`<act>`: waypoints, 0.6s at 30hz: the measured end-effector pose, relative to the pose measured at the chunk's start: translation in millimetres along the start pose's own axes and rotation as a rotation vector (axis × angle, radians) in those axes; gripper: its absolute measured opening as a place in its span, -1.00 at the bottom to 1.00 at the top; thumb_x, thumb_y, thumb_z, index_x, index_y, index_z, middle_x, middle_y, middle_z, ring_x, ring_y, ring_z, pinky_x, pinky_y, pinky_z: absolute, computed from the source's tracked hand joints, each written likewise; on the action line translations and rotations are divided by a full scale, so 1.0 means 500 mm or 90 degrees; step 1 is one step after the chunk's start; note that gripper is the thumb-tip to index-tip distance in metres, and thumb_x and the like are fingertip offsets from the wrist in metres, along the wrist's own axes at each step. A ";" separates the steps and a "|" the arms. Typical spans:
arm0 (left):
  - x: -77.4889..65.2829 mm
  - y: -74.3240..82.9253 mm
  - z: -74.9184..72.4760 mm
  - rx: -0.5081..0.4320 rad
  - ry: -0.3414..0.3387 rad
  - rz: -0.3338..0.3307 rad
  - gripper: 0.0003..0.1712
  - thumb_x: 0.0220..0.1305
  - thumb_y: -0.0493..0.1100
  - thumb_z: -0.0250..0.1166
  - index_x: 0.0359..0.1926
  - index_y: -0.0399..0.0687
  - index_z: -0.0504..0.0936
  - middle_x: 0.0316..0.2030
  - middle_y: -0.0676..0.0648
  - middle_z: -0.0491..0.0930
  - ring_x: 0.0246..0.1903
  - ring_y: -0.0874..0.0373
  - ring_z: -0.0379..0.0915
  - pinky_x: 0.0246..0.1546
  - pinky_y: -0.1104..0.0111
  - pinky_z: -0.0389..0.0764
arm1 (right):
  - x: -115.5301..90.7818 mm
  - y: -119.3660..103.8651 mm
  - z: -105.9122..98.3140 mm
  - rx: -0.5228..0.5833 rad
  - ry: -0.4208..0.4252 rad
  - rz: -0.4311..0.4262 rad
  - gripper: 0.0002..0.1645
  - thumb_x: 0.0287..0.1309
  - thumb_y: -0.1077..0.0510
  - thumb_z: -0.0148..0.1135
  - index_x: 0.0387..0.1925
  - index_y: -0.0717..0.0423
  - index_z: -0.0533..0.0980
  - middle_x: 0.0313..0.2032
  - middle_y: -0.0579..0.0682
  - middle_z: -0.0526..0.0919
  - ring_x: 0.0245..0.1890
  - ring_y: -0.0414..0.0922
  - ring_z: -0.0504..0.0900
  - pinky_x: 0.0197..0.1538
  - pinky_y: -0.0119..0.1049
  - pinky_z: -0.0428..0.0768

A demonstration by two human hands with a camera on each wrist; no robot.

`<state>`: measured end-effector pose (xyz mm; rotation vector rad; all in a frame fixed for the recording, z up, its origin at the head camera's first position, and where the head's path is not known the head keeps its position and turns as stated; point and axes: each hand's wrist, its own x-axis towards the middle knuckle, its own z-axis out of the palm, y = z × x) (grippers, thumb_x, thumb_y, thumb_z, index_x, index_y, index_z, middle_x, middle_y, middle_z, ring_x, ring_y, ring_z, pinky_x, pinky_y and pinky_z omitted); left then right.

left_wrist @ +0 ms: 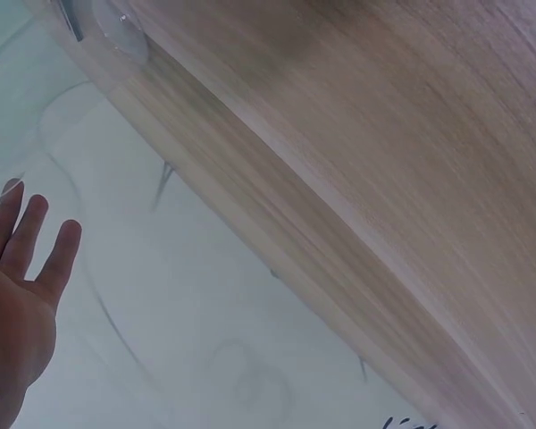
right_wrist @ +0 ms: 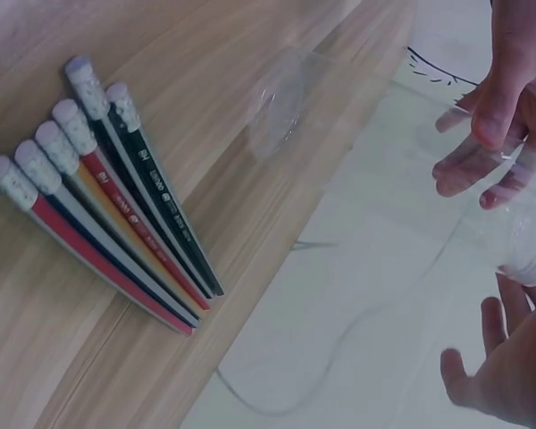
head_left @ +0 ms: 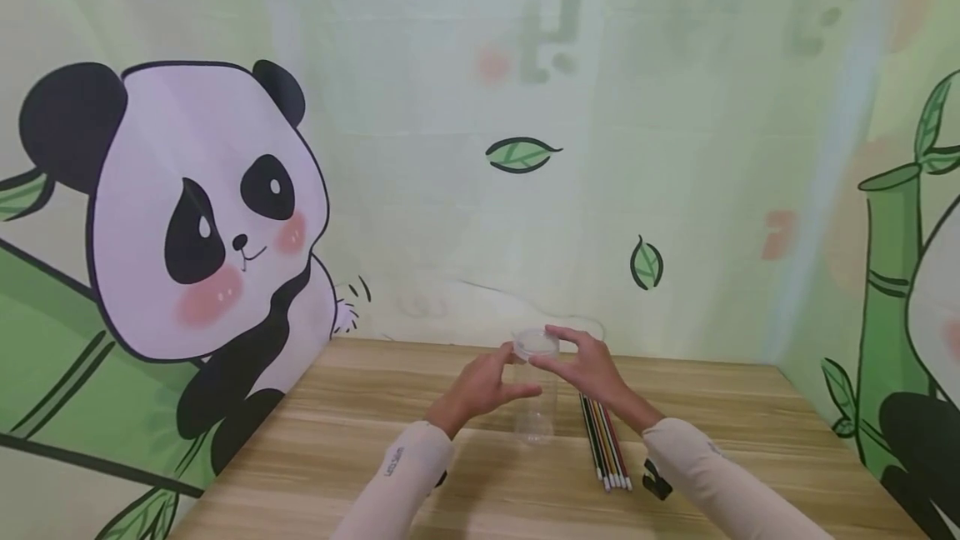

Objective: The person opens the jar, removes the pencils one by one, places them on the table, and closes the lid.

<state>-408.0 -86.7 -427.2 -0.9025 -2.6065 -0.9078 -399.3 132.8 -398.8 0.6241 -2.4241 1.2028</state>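
A tall clear plastic jar (head_left: 534,427) stands upright on the table, with a clear round lid (head_left: 537,343) at its top. My left hand (head_left: 480,386) holds the jar's upper left side, the thumb across its front and a fingertip by the lid. From the right, my right hand (head_left: 588,369) pinches the lid's rim between thumb and finger. In the right wrist view, the jar's base (right_wrist: 281,103) shows on the wood and the left hand (right_wrist: 509,98) is seen partly through the plastic. The left wrist view shows spread fingers of the left hand (left_wrist: 27,304) near the rim.
Several pencils (head_left: 606,448) with white eraser ends lie side by side just right of the jar, under the right forearm. The wooden table (head_left: 360,415) meets a cloth backdrop (head_left: 435,215) printed with pandas and bamboo close behind the jar.
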 end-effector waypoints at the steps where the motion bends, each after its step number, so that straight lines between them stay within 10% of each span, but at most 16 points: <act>1: -0.001 0.001 -0.001 -0.002 0.002 0.002 -0.16 0.28 0.24 0.45 0.43 0.00 0.39 0.20 -0.11 0.66 0.21 -0.02 0.59 0.20 0.03 0.60 | 0.000 -0.001 0.002 -0.005 0.009 0.000 -0.16 0.11 -0.09 0.60 0.30 0.27 0.55 0.28 0.21 0.61 0.32 0.15 0.54 0.32 0.22 0.48; 12: -0.001 -0.002 0.001 -0.023 -0.016 -0.024 -0.13 0.31 0.26 0.42 0.48 -0.02 0.35 0.26 -0.13 0.61 0.25 -0.08 0.55 0.21 -0.02 0.59 | -0.008 -0.006 0.012 -0.007 0.021 0.043 -0.13 0.14 -0.15 0.56 0.37 0.17 0.50 0.31 0.21 0.59 0.31 0.14 0.53 0.33 0.22 0.47; 18: -0.024 -0.020 0.007 -0.026 -0.053 -0.104 0.26 0.19 0.44 0.40 0.64 -0.09 0.05 0.45 -0.20 0.40 0.37 -0.12 0.42 0.26 -0.10 0.52 | -0.019 0.002 0.022 -0.018 -0.012 0.033 0.09 0.13 -0.22 0.54 0.53 0.16 0.28 0.44 0.27 0.42 0.43 0.23 0.39 0.37 0.31 0.38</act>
